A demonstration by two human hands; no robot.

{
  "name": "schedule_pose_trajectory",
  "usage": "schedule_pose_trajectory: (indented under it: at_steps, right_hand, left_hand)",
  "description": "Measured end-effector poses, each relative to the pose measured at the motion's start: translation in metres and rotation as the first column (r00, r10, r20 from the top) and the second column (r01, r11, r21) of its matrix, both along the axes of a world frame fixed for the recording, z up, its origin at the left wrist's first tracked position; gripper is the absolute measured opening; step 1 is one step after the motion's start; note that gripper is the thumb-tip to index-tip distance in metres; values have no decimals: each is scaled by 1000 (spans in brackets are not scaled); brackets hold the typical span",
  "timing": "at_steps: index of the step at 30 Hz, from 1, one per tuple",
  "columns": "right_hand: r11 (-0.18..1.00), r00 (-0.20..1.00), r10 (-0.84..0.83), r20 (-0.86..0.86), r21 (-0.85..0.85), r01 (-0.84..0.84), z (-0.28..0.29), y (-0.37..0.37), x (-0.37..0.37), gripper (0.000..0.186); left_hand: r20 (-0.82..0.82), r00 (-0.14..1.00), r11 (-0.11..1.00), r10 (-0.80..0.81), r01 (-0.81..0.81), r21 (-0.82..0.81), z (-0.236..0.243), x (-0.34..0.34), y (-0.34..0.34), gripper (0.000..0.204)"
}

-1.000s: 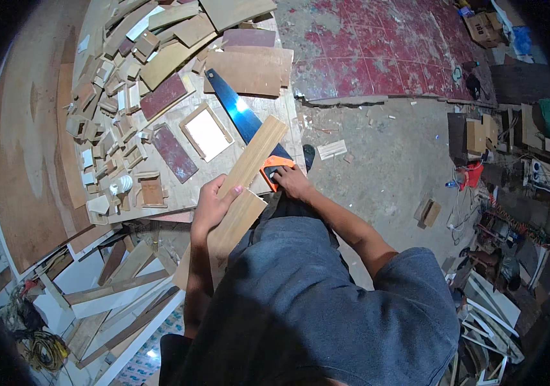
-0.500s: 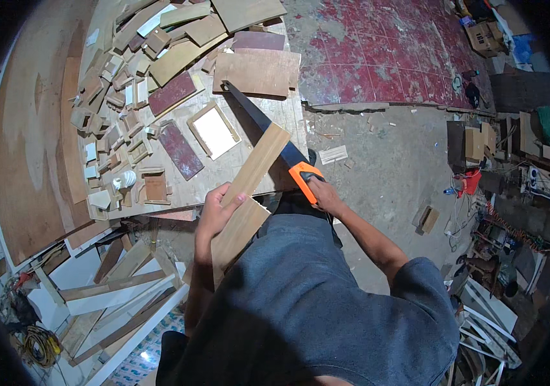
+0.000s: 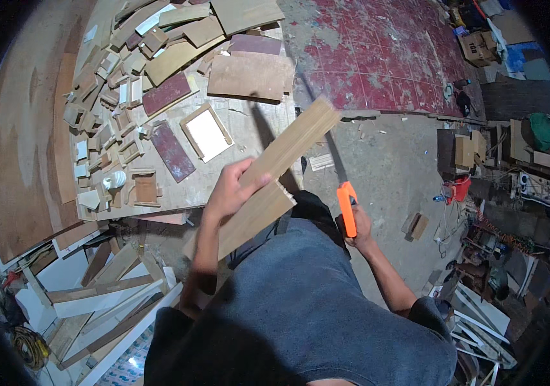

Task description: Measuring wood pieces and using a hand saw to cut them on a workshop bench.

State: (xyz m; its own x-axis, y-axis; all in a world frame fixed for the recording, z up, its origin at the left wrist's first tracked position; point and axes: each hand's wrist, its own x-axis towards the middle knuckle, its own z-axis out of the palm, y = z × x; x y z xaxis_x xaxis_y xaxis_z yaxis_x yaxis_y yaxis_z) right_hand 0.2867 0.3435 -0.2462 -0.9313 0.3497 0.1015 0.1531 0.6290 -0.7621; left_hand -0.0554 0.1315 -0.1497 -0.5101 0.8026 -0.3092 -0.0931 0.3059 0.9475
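Note:
My left hand (image 3: pixel 233 188) is closed around a light brown wooden board (image 3: pixel 297 140) held in front of my body. The board has a step cut into it: a narrow strip reaches to the upper right, while a wider part lies below the hand. Pale, ragged fibres show along the short cut edge. In my right hand (image 3: pixel 361 225) is the orange handle of a handsaw (image 3: pixel 347 204). Its dark blade points up and away, passing behind the board's far end, so part of it is hidden. The blade's tip is blurred.
A worktable (image 3: pixel 178 190) ahead to the left carries many small wood offcuts, a white-centred frame (image 3: pixel 207 133) and a plywood piece (image 3: pixel 249 76). Scrap boards (image 3: pixel 104 293) lean at lower left. A small wooden block (image 3: pixel 416 226) lies on the concrete floor to the right.
The handsaw has moved right, and its blade has swung more upright. My left hand has shifted the board up and to the right.

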Motion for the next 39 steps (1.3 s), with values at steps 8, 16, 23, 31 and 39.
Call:
schedule_pose_trajectory:
  at_steps: [8, 16, 23, 31, 39]
  right_hand:
    - [800, 793, -599, -107, -127, 587, 6, 16, -7, 16]
    - [559, 616, -788, -3, -423, 713, 17, 26, -9, 18]
    - [462, 643, -739, 203, -542, 702, 9, 18, -1, 18]
    - [416, 612, -767, 195, -575, 704, -1, 14, -6, 15]
    - [311, 443, -891, 104, -571, 760, 15, 40, -9, 17]
  left_hand:
    - [-230, 948, 973, -220, 229, 13, -32, 14, 127, 36]
    - [-388, 846, 924, -365, 280, -259, -193, 55, 131, 42]
    - [-408, 845, 894, -346, 165, -416, -244, 63, 122, 49]
    - [-375, 918, 961, -131, 24, -276, -231, 52, 138, 36]
    - [-346, 938, 998, 25, -2, 69, -110, 38, 197, 26]
